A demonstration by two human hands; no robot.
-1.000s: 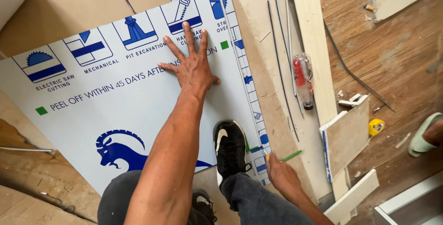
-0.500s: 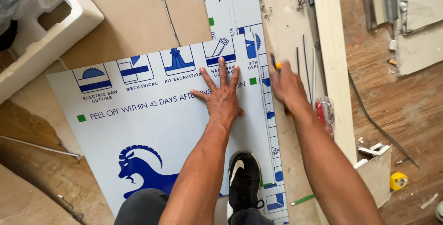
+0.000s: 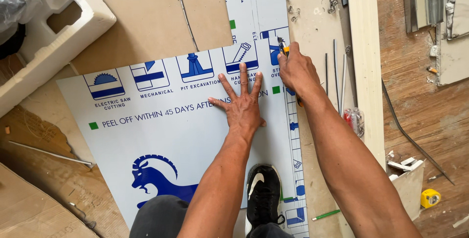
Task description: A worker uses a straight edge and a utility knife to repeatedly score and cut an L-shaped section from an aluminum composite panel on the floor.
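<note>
A large white panel point(image 3: 161, 140) covered in blue-printed protective film lies flat on the floor. My left hand point(image 3: 243, 102) presses flat on it, fingers spread. My right hand point(image 3: 296, 70) is closed around a yellow and black utility knife point(image 3: 283, 46), whose tip touches the panel near its far right edge. A black shoe point(image 3: 263, 194) stands on the panel's near part.
A brown board point(image 3: 146, 18) overlaps the panel's far side, with a white foam block point(image 3: 58, 33) at the far left. A pale wooden plank point(image 3: 364, 62), thin metal rods point(image 3: 336, 72), a green pencil point(image 3: 326, 214) and a yellow tape measure point(image 3: 430, 198) lie to the right.
My right hand came up from the near right, passed beside my left hand and now holds the knife at the panel's far edge. My left hand stayed pressed on the panel.
</note>
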